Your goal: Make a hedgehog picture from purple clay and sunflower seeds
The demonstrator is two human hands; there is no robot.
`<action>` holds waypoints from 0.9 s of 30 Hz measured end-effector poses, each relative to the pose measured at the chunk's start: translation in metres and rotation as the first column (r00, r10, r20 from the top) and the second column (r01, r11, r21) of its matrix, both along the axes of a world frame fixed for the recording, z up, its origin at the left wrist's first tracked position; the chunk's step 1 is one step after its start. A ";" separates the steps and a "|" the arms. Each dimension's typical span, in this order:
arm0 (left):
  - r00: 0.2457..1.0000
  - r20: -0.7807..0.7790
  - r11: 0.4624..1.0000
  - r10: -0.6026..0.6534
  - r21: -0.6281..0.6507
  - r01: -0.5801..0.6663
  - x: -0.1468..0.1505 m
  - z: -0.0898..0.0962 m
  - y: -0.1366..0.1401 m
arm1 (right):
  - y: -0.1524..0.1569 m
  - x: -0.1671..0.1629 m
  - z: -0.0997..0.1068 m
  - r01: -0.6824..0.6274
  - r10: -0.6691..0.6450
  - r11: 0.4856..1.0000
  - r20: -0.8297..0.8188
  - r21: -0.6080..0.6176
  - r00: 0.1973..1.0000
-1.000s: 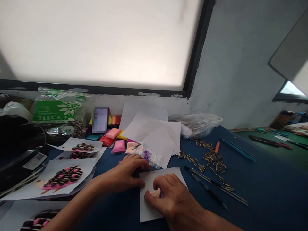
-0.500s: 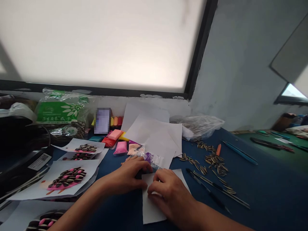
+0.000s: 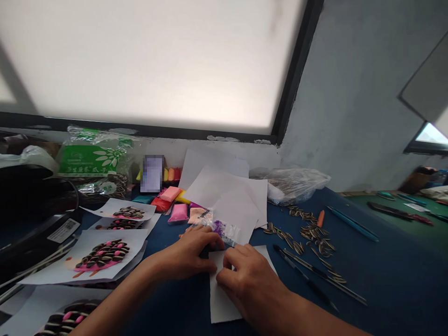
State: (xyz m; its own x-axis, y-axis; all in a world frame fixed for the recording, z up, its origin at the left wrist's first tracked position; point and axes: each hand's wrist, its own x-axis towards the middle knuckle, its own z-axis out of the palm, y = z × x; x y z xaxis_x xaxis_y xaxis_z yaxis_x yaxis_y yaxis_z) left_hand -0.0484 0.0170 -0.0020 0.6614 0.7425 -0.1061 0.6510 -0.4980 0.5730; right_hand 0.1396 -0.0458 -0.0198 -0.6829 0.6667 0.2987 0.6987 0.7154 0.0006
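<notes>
My left hand [image 3: 191,254] rests palm down on the top left corner of a small white paper sheet [image 3: 224,305] on the blue table, fingers pressing its edge. My right hand [image 3: 245,280] lies over the middle of the same sheet with fingers curled and pressed down; whatever is under the fingertips is hidden. Just beyond both hands lies a clear plastic bag with purple clay [image 3: 224,229].
Coloured clay packets [image 3: 178,212] and loose white sheets [image 3: 224,196] lie behind. Papers with seed-and-pink-clay figures [image 3: 103,254] are at left. Sunflower seeds [image 3: 311,233], black pens [image 3: 308,275], a blue pen [image 3: 352,224] and a seed bag [image 3: 294,182] are at right.
My right hand slid up the sheet toward my left hand and now covers the pinkish bit it was pinching. The view shifted slightly.
</notes>
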 end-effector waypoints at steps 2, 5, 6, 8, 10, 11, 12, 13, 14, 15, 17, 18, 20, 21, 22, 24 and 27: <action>1.000 0.004 1.000 -0.004 0.010 0.004 0.000 -0.001 0.000 | 0.001 -0.001 -0.002 -0.042 0.042 0.997 0.003 0.057 0.999; 1.000 0.025 1.000 -0.014 0.023 0.013 0.000 -0.004 0.001 | 0.004 -0.005 -0.005 -0.114 0.106 0.988 0.081 0.103 0.991; 0.999 0.035 0.999 -0.017 0.030 0.016 -0.001 -0.005 0.002 | 0.005 -0.006 -0.007 -0.135 0.123 0.984 0.104 0.115 0.987; 0.999 0.048 0.999 -0.025 0.048 0.023 -0.001 -0.007 0.002 | 0.006 -0.010 -0.008 -0.163 0.145 0.976 0.130 0.143 0.981; 0.998 0.047 0.998 -0.031 0.065 0.027 -0.002 -0.008 0.003 | 0.006 -0.012 -0.006 -0.179 0.156 0.972 0.152 0.151 0.976; 0.998 0.046 0.997 -0.032 0.069 0.028 -0.002 -0.008 0.003 | 0.006 -0.013 -0.004 -0.185 0.160 0.972 0.167 0.145 0.973; 0.998 0.047 0.997 -0.032 0.073 0.028 -0.002 -0.008 0.003 | 0.005 -0.014 -0.001 -0.192 0.166 0.972 0.182 0.133 0.969; 0.998 0.049 0.997 -0.032 0.074 0.028 -0.002 -0.008 0.003 | 0.004 -0.014 0.002 -0.196 0.171 0.974 0.197 0.115 0.965; 0.998 0.052 0.997 -0.033 0.075 0.029 -0.002 -0.009 0.003 | 0.003 -0.014 0.004 -0.196 0.172 0.976 0.208 0.098 0.963; 0.998 0.054 0.997 -0.037 0.075 0.033 -0.002 -0.009 0.003 | 0.002 -0.014 0.006 -0.194 0.173 0.978 0.216 0.078 0.961; 0.998 0.052 0.996 -0.045 0.077 0.041 -0.002 -0.010 0.004 | 0.001 -0.012 0.008 -0.169 0.159 0.985 0.223 0.024 0.962; 0.998 0.048 0.996 -0.047 0.078 0.043 -0.002 -0.010 0.004 | 0.001 -0.011 0.009 -0.146 0.143 0.989 0.217 -0.004 0.966; 0.998 0.037 0.996 -0.042 0.075 0.040 -0.002 -0.010 0.005 | 0.002 -0.007 0.008 -0.083 0.094 0.994 0.179 -0.069 0.979; 0.999 0.031 0.997 -0.039 0.070 0.036 -0.001 -0.009 0.005 | 0.002 -0.005 0.008 -0.055 0.070 0.993 0.147 -0.106 0.987; 0.999 0.025 0.997 -0.034 0.064 0.032 -0.001 -0.009 0.005 | 0.002 -0.003 0.008 -0.033 0.049 0.989 0.110 -0.141 0.993; 0.999 0.017 0.998 -0.027 0.049 0.026 -0.001 -0.007 0.004 | 0.001 0.001 0.009 -0.015 0.025 0.979 0.048 -0.202 0.999; 1.000 0.010 0.999 -0.019 0.035 0.019 -0.001 -0.006 0.003 | -0.002 0.004 0.011 -0.025 0.027 0.976 0.007 -0.216 1.000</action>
